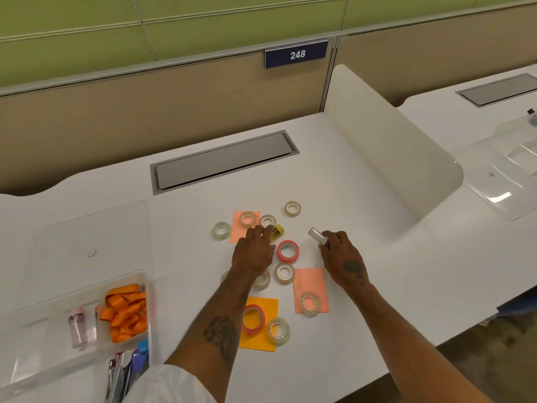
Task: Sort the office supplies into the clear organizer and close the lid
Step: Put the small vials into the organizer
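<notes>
The clear organizer [37, 330] sits at the left of the white desk, its lid [87, 228] lying open behind it. Inside are orange ribbon [126, 312], a small pink bottle [78, 330] and staplers [128, 365]. Several tape rolls lie in the middle, among them a red-edged roll [288, 251] and a clear roll [221, 230]. My left hand [254, 251] reaches over a small yellow bottle [277, 231], fingers on it. My right hand [341, 254] grips a small white tube-like item [316, 235].
Pink sticky notes [309, 286] and an orange note [261, 338] lie under some rolls. A grey cable hatch [223, 161] is set into the desk behind. A white curved divider [386, 158] rises at the right. The desk's front edge runs diagonally at lower right.
</notes>
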`<action>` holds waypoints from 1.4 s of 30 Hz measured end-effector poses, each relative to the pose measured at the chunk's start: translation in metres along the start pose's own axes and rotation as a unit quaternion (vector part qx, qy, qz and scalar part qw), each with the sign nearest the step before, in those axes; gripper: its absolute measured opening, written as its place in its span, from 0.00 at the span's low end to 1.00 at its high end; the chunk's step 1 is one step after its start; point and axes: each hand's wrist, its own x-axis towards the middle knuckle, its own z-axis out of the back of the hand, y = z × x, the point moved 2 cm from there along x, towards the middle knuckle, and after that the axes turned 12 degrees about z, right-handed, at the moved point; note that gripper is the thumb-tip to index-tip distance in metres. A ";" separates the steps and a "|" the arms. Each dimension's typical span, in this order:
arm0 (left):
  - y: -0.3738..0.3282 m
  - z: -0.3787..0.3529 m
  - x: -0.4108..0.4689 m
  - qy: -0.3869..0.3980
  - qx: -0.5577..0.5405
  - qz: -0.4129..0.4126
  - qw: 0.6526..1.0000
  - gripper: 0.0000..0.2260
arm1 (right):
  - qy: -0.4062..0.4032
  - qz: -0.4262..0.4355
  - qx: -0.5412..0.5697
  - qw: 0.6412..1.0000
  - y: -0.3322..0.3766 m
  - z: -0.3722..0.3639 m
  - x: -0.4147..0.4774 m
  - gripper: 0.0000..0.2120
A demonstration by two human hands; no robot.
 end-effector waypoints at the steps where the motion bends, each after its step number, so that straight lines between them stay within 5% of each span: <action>1: -0.001 0.000 0.001 -0.003 0.004 0.000 1.000 0.25 | -0.012 -0.003 0.008 1.000 -0.001 0.002 0.003 0.15; 10: 0.000 0.005 -0.003 0.006 -0.032 0.056 0.998 0.23 | -0.088 -0.009 0.068 0.994 0.010 0.012 0.019 0.13; 15: 0.012 0.018 -0.008 -0.005 -0.160 0.114 0.980 0.25 | -0.117 -0.004 0.088 0.989 0.026 0.010 0.021 0.10; 22: 0.038 0.048 -0.024 -0.013 -0.366 0.085 0.927 0.35 | -0.132 0.007 0.133 0.982 0.062 0.003 0.025 0.16; 29: 0.098 0.073 -0.056 -0.049 -0.360 0.067 0.929 0.26 | -0.127 0.020 0.235 0.964 0.144 -0.004 0.025 0.14; 34: 0.169 0.090 -0.092 -0.088 -0.414 0.095 0.901 0.15 | -0.096 0.069 0.228 0.966 0.220 -0.031 0.024 0.17; 42: 0.284 0.102 -0.158 -0.133 -0.381 0.159 0.901 0.17 | -0.032 0.119 0.289 0.949 0.342 -0.077 -0.001 0.15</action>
